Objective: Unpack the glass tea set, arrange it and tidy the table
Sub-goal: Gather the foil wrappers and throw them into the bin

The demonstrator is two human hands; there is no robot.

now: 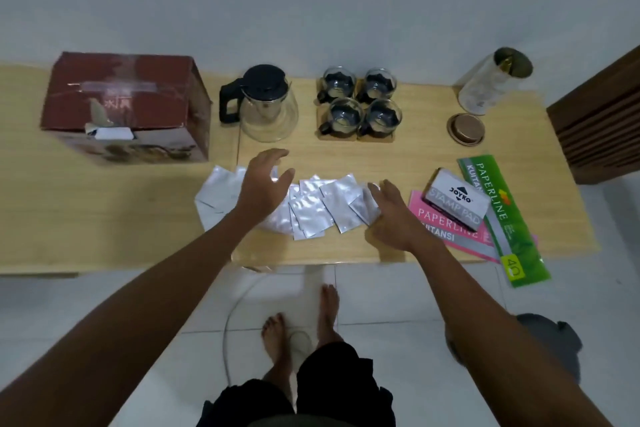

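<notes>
A glass teapot [266,104] with a black lid and handle stands at the back of the wooden table [138,218]. To its right, several glass cups [360,104] with black holders sit on wooden coasters. Several silver foil sachets [322,204] lie spread near the front edge. My left hand [265,184] hovers over the left part of the pile, fingers apart. My right hand [391,215] rests flat on the table with its fingers touching the rightmost sachets. The red cardboard box [128,104] stands at the left, top flap torn open.
A tall clear glass jar [488,83] leans at the back right, its round lid [465,130] lying beside it. A stamp pad box [457,199] sits on pink and green receipt books [502,218] at the right. A wooden slatted unit [602,125] borders the table's right end.
</notes>
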